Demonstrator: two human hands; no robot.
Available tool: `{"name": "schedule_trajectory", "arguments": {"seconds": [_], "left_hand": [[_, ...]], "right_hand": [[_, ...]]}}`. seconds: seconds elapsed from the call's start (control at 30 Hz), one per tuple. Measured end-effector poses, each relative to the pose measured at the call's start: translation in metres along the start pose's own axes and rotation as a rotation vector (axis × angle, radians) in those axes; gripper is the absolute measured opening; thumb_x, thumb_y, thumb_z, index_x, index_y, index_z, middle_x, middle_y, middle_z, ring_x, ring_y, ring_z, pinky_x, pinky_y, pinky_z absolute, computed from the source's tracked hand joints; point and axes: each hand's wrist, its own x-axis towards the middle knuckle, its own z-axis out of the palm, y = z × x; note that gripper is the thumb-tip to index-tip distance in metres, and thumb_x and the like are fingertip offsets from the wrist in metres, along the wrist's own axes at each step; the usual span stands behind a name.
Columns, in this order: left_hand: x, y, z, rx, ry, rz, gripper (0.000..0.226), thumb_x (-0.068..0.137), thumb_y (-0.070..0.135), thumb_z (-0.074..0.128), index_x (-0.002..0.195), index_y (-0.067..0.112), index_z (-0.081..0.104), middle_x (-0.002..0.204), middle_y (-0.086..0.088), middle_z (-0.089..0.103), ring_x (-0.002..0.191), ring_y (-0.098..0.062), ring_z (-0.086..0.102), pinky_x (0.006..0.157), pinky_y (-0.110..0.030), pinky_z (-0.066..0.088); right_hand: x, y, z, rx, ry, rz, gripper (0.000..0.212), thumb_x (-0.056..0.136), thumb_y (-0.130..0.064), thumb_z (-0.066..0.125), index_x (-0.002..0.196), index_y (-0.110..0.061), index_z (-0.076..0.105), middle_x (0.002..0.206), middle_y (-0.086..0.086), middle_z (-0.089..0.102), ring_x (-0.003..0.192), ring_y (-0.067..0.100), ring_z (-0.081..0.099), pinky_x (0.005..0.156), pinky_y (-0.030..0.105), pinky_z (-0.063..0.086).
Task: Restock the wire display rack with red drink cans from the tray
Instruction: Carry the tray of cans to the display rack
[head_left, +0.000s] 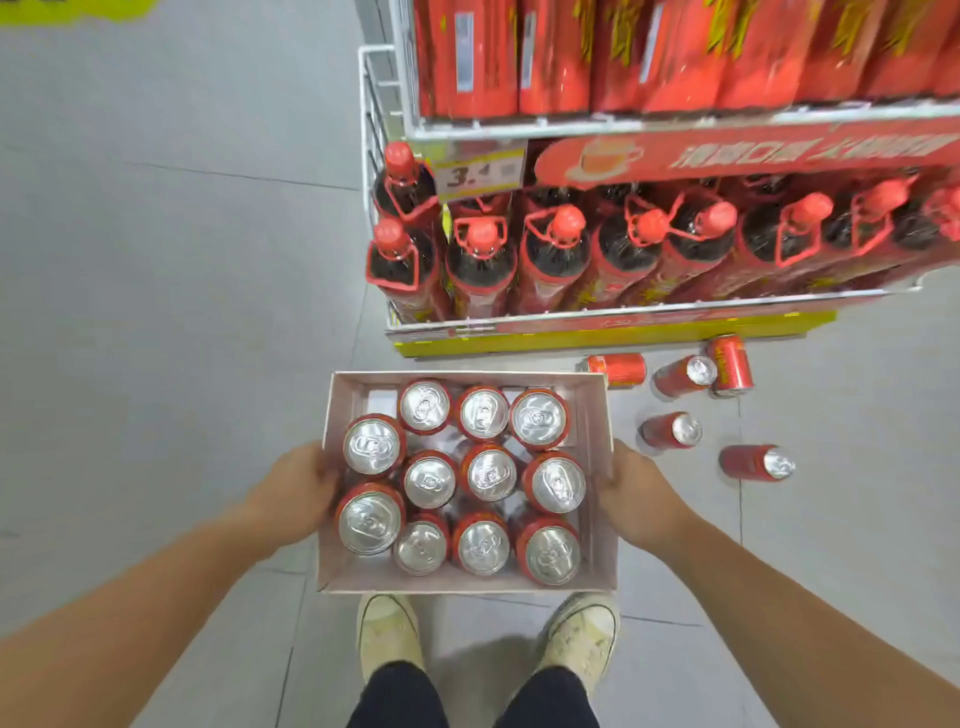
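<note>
I hold a shallow cardboard tray (602, 519) in front of me, above the floor and my shoes. Several upright red drink cans (488, 473) with silver tops fill it; one corner at the far left is bare. My left hand (296, 491) grips the tray's left wall and my right hand (641, 499) grips its right wall. The white wire display rack (519, 124) stands just beyond the tray, its upper shelf packed with tall red cans (556, 57).
The rack's lower shelf holds dark drink bottles (556, 249) with red caps, behind a yellow base strip (613, 340). Several loose red cans (675, 428) lie on their sides on the grey tile floor to the right of the tray. A price tag (480, 174) hangs at the shelf edge.
</note>
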Motion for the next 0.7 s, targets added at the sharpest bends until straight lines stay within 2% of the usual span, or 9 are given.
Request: {"name": "schedule_trajectory", "arguments": {"seconds": [0.07,0.17,0.23,0.33,0.43,0.5,0.6,0.63,0.7], "left_hand": [[0.03,-0.018,0.018,-0.012,-0.005,-0.008,0.024,0.103,0.027,0.047,0.098,0.016,0.068,0.093,-0.003,0.073,0.088,-0.023,0.068,0.071,-0.031,0.052],[0.067,-0.039,0.041,-0.049,-0.022,-0.033,0.03,0.103,0.04,0.047,0.096,0.019,0.067,0.092,0.0,0.073,0.083,-0.017,0.066,0.066,-0.03,0.047],[0.087,-0.048,0.054,-0.065,-0.033,-0.032,0.036,0.1,0.05,0.048,0.093,0.019,0.067,0.09,0.001,0.073,0.083,-0.019,0.067,0.068,-0.032,0.048],[0.117,-0.06,0.075,-0.045,-0.042,-0.051,0.032,0.104,0.039,0.046,0.095,0.017,0.067,0.088,0.002,0.07,0.081,-0.014,0.064,0.067,-0.03,0.047],[0.145,-0.07,0.097,-0.043,-0.05,-0.028,0.032,0.105,0.035,0.043,0.097,0.015,0.067,0.094,-0.003,0.071,0.086,-0.02,0.066,0.077,-0.037,0.053],[0.161,-0.075,0.109,-0.043,-0.049,-0.044,0.036,0.105,0.038,0.04,0.096,0.015,0.066,0.092,-0.001,0.069,0.088,-0.024,0.065,0.073,-0.034,0.051],[0.18,-0.072,0.124,-0.032,-0.044,-0.024,0.03,0.104,0.027,0.042,0.095,0.01,0.065,0.092,-0.008,0.07,0.082,-0.024,0.065,0.069,-0.034,0.052],[0.184,-0.07,0.126,-0.031,-0.04,-0.01,0.028,0.103,0.024,0.043,0.095,0.009,0.065,0.092,-0.009,0.07,0.079,-0.022,0.064,0.067,-0.033,0.052],[0.192,-0.066,0.128,-0.023,-0.043,0.01,0.023,0.101,0.017,0.043,0.098,0.008,0.065,0.092,-0.01,0.07,0.08,-0.024,0.065,0.069,-0.035,0.055]], "right_hand": [[0.031,0.015,0.024,-0.003,0.015,0.012,0.018,0.092,-0.031,0.045,0.104,-0.023,0.055,0.112,0.006,0.069,0.104,0.03,0.063,0.086,0.037,0.052],[0.067,0.036,0.058,-0.021,0.015,0.027,0.012,0.1,-0.022,0.045,0.106,-0.022,0.055,0.092,-0.008,0.06,0.088,0.018,0.061,0.06,0.006,0.038],[0.088,0.049,0.077,-0.043,0.007,0.025,0.02,0.101,-0.014,0.043,0.115,-0.017,0.058,0.091,-0.008,0.055,0.081,0.015,0.053,0.053,0.001,0.035],[0.115,0.064,0.094,-0.059,-0.007,0.03,0.022,0.102,-0.015,0.042,0.118,-0.014,0.058,0.096,-0.003,0.056,0.084,0.017,0.052,0.055,0.007,0.036],[0.14,0.075,0.101,-0.067,-0.018,0.03,0.013,0.1,-0.017,0.046,0.109,-0.02,0.054,0.098,-0.002,0.057,0.088,0.02,0.054,0.074,0.025,0.04],[0.157,0.084,0.105,-0.034,-0.02,0.023,0.011,0.099,-0.018,0.049,0.108,-0.023,0.054,0.101,-0.002,0.059,0.089,0.02,0.055,0.078,0.027,0.04],[0.175,0.102,0.105,0.035,0.003,0.025,0.01,0.096,-0.023,0.055,0.105,-0.026,0.059,0.106,-0.004,0.066,0.095,0.021,0.063,0.083,0.033,0.05],[0.18,0.108,0.104,0.064,0.018,0.029,0.013,0.094,-0.027,0.058,0.106,-0.026,0.062,0.108,-0.003,0.069,0.096,0.023,0.066,0.081,0.035,0.054],[0.188,0.116,0.103,0.095,0.039,0.045,0.017,0.094,-0.029,0.058,0.109,-0.026,0.065,0.107,0.0,0.072,0.091,0.023,0.068,0.065,0.029,0.053]]}}
